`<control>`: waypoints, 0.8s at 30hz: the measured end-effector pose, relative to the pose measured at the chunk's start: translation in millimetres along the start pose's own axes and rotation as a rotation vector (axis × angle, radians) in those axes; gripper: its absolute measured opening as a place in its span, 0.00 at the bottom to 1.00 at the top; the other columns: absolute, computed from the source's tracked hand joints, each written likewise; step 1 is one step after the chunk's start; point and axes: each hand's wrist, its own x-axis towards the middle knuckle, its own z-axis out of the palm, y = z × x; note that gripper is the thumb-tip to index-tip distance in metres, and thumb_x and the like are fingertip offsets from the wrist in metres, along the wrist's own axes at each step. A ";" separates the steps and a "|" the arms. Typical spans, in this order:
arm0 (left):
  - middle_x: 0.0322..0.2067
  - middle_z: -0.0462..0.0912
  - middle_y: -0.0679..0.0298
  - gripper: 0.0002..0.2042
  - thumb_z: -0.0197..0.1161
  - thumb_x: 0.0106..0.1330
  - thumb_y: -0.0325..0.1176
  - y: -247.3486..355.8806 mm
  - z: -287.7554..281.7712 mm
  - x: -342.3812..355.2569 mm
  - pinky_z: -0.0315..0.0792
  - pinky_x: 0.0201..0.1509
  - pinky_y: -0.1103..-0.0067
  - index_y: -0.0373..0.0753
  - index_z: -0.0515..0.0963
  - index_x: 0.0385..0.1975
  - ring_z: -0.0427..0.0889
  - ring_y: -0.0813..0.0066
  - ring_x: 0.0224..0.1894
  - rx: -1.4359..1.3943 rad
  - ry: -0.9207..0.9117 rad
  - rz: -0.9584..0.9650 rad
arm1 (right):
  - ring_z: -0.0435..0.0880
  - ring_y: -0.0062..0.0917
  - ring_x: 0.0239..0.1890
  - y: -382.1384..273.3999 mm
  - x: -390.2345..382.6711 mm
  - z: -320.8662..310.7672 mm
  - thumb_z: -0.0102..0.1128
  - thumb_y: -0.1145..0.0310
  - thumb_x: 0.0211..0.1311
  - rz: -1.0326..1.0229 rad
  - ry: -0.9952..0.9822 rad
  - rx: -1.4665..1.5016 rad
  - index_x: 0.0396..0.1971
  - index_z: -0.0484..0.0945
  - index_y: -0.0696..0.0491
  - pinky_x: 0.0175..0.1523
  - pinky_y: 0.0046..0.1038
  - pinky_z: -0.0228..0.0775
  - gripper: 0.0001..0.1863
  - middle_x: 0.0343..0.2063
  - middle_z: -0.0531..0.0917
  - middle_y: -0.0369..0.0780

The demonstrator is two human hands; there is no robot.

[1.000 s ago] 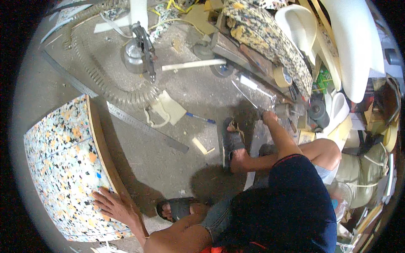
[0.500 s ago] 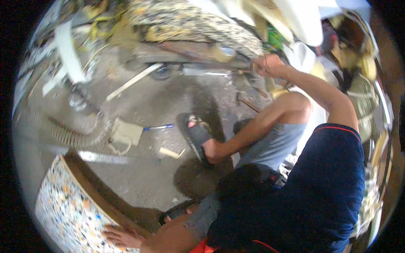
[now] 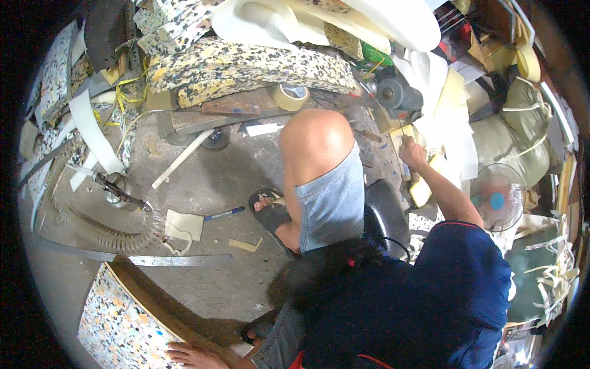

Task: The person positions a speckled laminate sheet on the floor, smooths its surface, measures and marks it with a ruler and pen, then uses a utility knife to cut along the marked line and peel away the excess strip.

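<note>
At the lower left, a curved panel of multicoloured speckled foam [image 3: 126,317] stands on the floor, with a tan edge facing inward. My left hand [image 3: 195,357] lies on its near end, fingers stretched flat over the speckled face. Out to the right, my right hand [image 3: 412,152] is closed, and a thin dark shaft seems to rise from it. What the fingers hold is too small to name. Close by this hand are a yellow foam block [image 3: 421,192] and pale foam sheets [image 3: 453,104].
A metal ruler [image 3: 166,261], blue pen [image 3: 224,213] and spray gun [image 3: 123,192] with coiled hose lie on the floor. Tape [image 3: 291,97] rests on a board at the back, before stacked speckled foam [image 3: 246,64]. A fan [image 3: 498,198] stands right, beside a black stool [image 3: 386,212].
My right hand has come nearer and slightly right, from over the far boards to beside the yellow foam. My raised knee has shifted left. My left hand stays on the speckled panel.
</note>
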 end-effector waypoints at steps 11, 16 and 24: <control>0.78 0.50 0.55 0.31 0.39 0.80 0.46 1.5 58.9 -1.0 0.62 0.74 0.58 0.46 0.44 0.80 0.59 0.53 0.76 -0.137 -0.254 -0.043 | 0.85 0.51 0.51 -106.2 121.4 44.6 0.53 0.68 0.60 -0.036 0.052 0.260 0.63 0.71 0.51 0.55 0.48 0.76 0.28 0.45 0.85 0.56; 0.80 0.48 0.57 0.32 0.40 0.80 0.43 30.2 100.6 -10.4 0.69 0.71 0.62 0.48 0.42 0.81 0.62 0.56 0.76 -0.149 -0.252 -0.016 | 0.85 0.48 0.53 -69.6 179.9 75.6 0.54 0.68 0.59 -0.102 -0.156 -0.010 0.57 0.76 0.51 0.54 0.46 0.76 0.23 0.47 0.85 0.55; 0.79 0.50 0.53 0.34 0.45 0.79 0.47 63.3 146.7 -23.8 0.42 0.82 0.55 0.39 0.46 0.79 0.50 0.51 0.80 0.000 0.263 -0.228 | 0.84 0.46 0.54 -109.2 218.4 -51.3 0.49 0.56 0.68 -0.495 -0.330 -0.267 0.61 0.76 0.56 0.58 0.47 0.75 0.27 0.54 0.83 0.53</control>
